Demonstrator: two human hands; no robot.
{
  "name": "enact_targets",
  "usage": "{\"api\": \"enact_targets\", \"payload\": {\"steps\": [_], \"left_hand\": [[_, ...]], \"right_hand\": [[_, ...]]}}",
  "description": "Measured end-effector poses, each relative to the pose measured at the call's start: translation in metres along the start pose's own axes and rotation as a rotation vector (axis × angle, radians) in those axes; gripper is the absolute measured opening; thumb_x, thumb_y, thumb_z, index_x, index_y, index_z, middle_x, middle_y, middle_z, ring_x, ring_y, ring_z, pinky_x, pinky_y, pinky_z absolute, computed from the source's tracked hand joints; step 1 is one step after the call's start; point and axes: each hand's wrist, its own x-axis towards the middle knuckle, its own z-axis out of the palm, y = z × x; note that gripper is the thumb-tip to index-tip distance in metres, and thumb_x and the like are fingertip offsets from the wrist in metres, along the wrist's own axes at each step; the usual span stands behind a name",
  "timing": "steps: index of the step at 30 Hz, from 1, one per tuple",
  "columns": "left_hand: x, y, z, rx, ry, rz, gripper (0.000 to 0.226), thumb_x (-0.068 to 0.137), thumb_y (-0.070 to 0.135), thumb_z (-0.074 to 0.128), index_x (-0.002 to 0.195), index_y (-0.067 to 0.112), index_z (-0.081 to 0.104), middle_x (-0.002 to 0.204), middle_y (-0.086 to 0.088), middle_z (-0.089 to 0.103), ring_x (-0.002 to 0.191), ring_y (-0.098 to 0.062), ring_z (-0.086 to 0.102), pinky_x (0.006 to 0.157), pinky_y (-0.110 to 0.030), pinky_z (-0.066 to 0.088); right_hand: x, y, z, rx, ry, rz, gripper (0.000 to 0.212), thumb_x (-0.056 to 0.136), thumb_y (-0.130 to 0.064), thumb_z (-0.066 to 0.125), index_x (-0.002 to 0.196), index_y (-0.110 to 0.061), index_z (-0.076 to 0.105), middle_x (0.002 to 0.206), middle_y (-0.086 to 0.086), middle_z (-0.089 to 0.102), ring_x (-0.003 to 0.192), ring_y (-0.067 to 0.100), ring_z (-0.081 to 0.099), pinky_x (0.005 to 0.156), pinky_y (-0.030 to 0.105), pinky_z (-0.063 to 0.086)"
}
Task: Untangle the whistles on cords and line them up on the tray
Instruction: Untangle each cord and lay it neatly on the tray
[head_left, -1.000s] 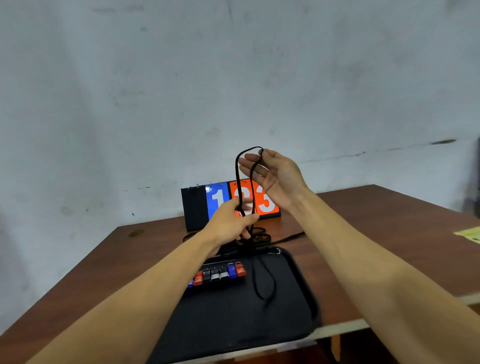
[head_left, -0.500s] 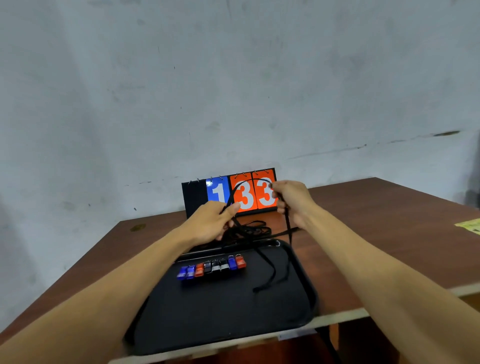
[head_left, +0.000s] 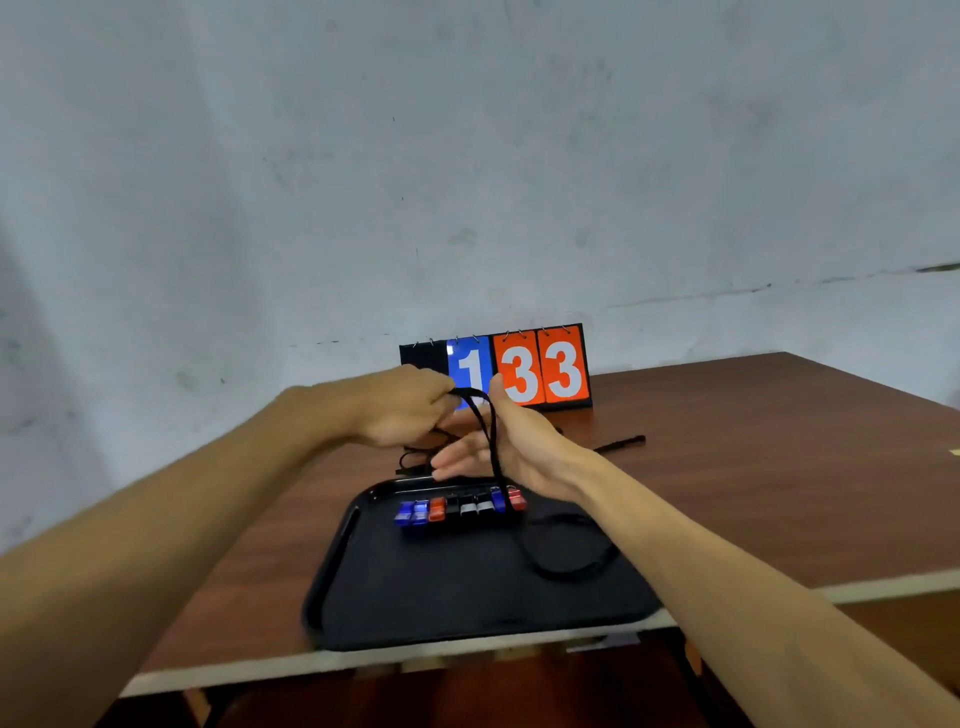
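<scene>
A black tray (head_left: 467, 587) lies on the table near its front edge. Along the tray's far side stands a row of several whistles (head_left: 460, 509), blue, red, black and white. My left hand (head_left: 410, 408) is closed, pinching a black cord (head_left: 485, 431) just above the tray's far edge. That cord drapes over the open palm of my right hand (head_left: 511, 447), fingers spread, and runs down to a loop (head_left: 571, 564) lying on the tray's right part. More tangled cords (head_left: 415, 460) lie behind the tray, partly hidden by my hands.
A flip scoreboard (head_left: 519, 370) showing 1 and 33 stands at the back by the wall. A loose black cord end (head_left: 621, 443) lies on the brown table (head_left: 779, 467) right of my hands. A yellow scrap (head_left: 955, 452) sits at the far right edge.
My hands came down from a raised stretch of cord to just above the tray's far edge. The right hand opened from a grip to a flat palm under the cord.
</scene>
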Motion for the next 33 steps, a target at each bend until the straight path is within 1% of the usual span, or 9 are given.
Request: {"api": "enact_targets", "payload": {"steps": [6,10,14,17,21,25,28,31,33], "left_hand": [[-0.007,-0.043,0.022,0.094,0.03,0.008,0.022,0.097,0.01,0.038,0.106,0.009,0.058,0.083,-0.001,0.06,0.076,-0.02,0.055,0.075,-0.036,0.047],[-0.01,-0.049,0.04,-0.071,0.093,0.01,0.019,0.098,0.009,0.038,0.099,0.015,0.055,0.083,-0.005,0.062,0.067,-0.017,0.053,0.064,-0.028,0.043],[-0.009,-0.071,0.057,-0.11,0.049,-0.067,0.016,0.096,0.01,0.036,0.11,0.013,0.043,0.077,-0.005,0.067,0.064,-0.019,0.057,0.067,-0.037,0.05],[-0.013,-0.083,0.063,-0.355,0.098,-0.096,0.007,0.098,0.019,0.047,0.099,0.013,0.05,0.071,-0.007,0.07,0.056,-0.018,0.059,0.067,-0.034,0.054],[-0.02,-0.082,0.077,-0.809,0.478,-0.155,0.011,0.091,0.022,0.06,0.086,0.014,0.065,0.073,-0.003,0.071,0.061,-0.008,0.064,0.055,-0.012,0.049],[-0.016,-0.068,0.089,-1.623,0.591,-0.242,0.022,0.093,0.019,0.056,0.103,0.002,0.066,0.098,-0.011,0.072,0.096,-0.021,0.069,0.088,-0.031,0.054],[-0.012,-0.057,0.084,-2.092,0.585,-0.193,0.021,0.098,0.016,0.047,0.088,0.003,0.061,0.097,-0.013,0.07,0.099,-0.024,0.069,0.092,-0.035,0.051],[-0.007,-0.054,0.081,-2.204,0.619,-0.215,0.025,0.099,0.021,0.045,0.083,0.005,0.054,0.076,-0.008,0.065,0.067,-0.019,0.07,0.076,-0.033,0.054],[-0.005,-0.055,0.083,-1.887,0.702,-0.32,0.019,0.097,0.023,0.05,0.088,0.006,0.051,0.063,-0.002,0.051,0.046,-0.013,0.05,0.056,-0.027,0.05]], "right_hand": [[0.0,0.013,0.014,-0.092,-0.124,-0.049,0.055,0.099,-0.047,0.033,0.093,-0.003,0.066,0.054,0.003,0.042,0.051,0.019,0.048,0.083,0.042,0.054],[0.003,0.02,0.019,-0.049,0.087,-0.093,0.034,0.098,-0.034,0.048,0.083,-0.008,0.064,0.053,-0.002,0.032,0.046,0.011,0.031,0.056,0.027,0.044],[0.004,0.029,0.013,-0.257,0.249,-0.088,0.031,0.096,-0.033,0.053,0.088,-0.007,0.067,0.052,-0.004,0.034,0.047,0.009,0.03,0.049,0.023,0.035],[0.001,0.033,0.005,-0.306,0.286,-0.094,0.024,0.094,-0.029,0.058,0.091,-0.008,0.07,0.054,-0.005,0.041,0.047,0.007,0.034,0.048,0.021,0.034],[0.0,0.04,-0.006,-0.293,0.444,-0.146,0.014,0.09,-0.022,0.064,0.09,-0.012,0.073,0.074,0.002,0.067,0.055,0.008,0.047,0.05,0.021,0.041],[-0.001,0.047,-0.005,-0.346,0.447,-0.141,0.01,0.089,-0.021,0.065,0.091,-0.015,0.073,0.079,0.003,0.072,0.053,0.006,0.048,0.05,0.021,0.042],[-0.002,0.051,-0.001,-0.412,0.364,-0.125,0.018,0.091,-0.027,0.063,0.089,-0.012,0.072,0.068,0.0,0.065,0.047,0.007,0.043,0.046,0.021,0.035],[-0.005,0.055,0.0,-0.556,0.317,-0.092,0.027,0.092,-0.035,0.059,0.087,-0.012,0.072,0.062,-0.003,0.059,0.047,0.004,0.043,0.045,0.015,0.034],[-0.006,0.057,-0.004,-0.643,0.326,-0.074,0.032,0.093,-0.037,0.056,0.088,-0.009,0.071,0.063,-0.004,0.057,0.045,-0.001,0.046,0.048,0.011,0.034]]}}
